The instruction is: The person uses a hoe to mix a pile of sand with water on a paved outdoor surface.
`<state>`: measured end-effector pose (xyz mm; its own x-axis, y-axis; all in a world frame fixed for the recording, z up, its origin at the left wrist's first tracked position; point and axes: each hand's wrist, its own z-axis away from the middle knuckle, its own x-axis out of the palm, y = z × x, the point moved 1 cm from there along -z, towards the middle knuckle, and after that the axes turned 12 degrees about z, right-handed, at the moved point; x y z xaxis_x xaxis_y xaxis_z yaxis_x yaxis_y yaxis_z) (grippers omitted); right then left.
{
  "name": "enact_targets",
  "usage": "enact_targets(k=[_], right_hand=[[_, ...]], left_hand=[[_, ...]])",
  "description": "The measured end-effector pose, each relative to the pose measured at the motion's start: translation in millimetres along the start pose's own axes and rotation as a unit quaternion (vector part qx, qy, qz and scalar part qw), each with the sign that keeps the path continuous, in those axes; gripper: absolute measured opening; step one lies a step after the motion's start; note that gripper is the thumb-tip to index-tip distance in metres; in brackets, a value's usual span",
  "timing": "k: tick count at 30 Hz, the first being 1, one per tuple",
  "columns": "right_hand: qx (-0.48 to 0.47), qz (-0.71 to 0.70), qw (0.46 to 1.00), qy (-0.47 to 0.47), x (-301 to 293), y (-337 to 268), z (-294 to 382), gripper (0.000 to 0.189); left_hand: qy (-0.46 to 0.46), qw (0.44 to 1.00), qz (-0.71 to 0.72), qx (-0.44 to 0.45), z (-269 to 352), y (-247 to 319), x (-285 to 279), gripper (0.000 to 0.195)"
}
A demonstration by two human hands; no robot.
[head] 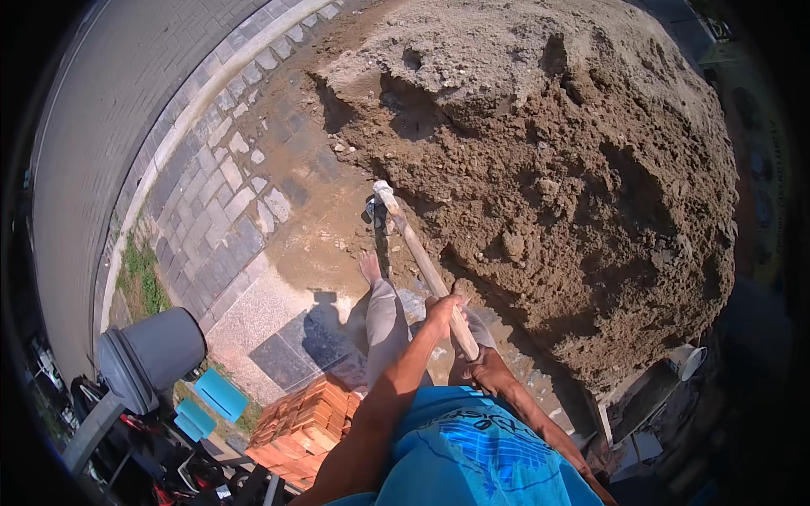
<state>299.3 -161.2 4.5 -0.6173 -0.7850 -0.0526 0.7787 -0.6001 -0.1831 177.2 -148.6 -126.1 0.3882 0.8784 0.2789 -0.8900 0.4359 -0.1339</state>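
Note:
A long wooden handle (423,260) slants from my body towards the foot of a large mound of sandy soil (557,190). My left hand (446,313) is wrapped around the shaft partway down. Lower in the view, my right hand (486,370) grips it close to its near end. The tool's far end (383,188) is pale and crusted, beside the mound's left edge; what kind of head it has is not clear. My bare foot (369,268) stands on sand-covered ground left of the shaft.
Orange bricks (310,427) are stacked at lower left. Beyond them stand a grey lidded bin (152,354) and blue panels (221,395). Grey paving stones (209,196) and a pale curb (190,117) border the road. A white bucket (688,362) sits by the mound at right.

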Motion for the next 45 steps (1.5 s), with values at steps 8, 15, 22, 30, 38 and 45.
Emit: enact_targets(k=[8, 15, 22, 30, 38, 45], right_hand=[[-0.067, 0.038, 0.997, 0.032, -8, -9, 32, 0.022], [-0.026, 0.028, 0.995, -0.089, -100, -23, 111, 0.026], [-0.117, -0.001, 0.989, -0.089, -181, 39, 217, 0.027], [0.002, 0.202, 0.95, 0.239, -240, 281, 270, 0.022], [-0.041, 0.339, 0.861, 0.377, -227, 335, 198, 0.022], [-0.203, 0.273, 0.915, 0.217, -186, 254, 123, 0.017]], left_hand=[[-0.059, 0.996, 0.042, -0.056, 8, -4, -15, 0.019], [-0.096, 0.989, 0.112, -0.027, 7, -6, 29, 0.015], [-0.106, 0.98, 0.141, 0.096, -1, 41, 87, 0.022], [-0.199, 0.978, 0.067, -0.007, 56, -120, 218, 0.016], [-0.229, 0.97, 0.081, 0.02, 77, -131, 193, 0.019], [-0.093, 0.976, 0.115, 0.161, 50, -20, 76, 0.022]])
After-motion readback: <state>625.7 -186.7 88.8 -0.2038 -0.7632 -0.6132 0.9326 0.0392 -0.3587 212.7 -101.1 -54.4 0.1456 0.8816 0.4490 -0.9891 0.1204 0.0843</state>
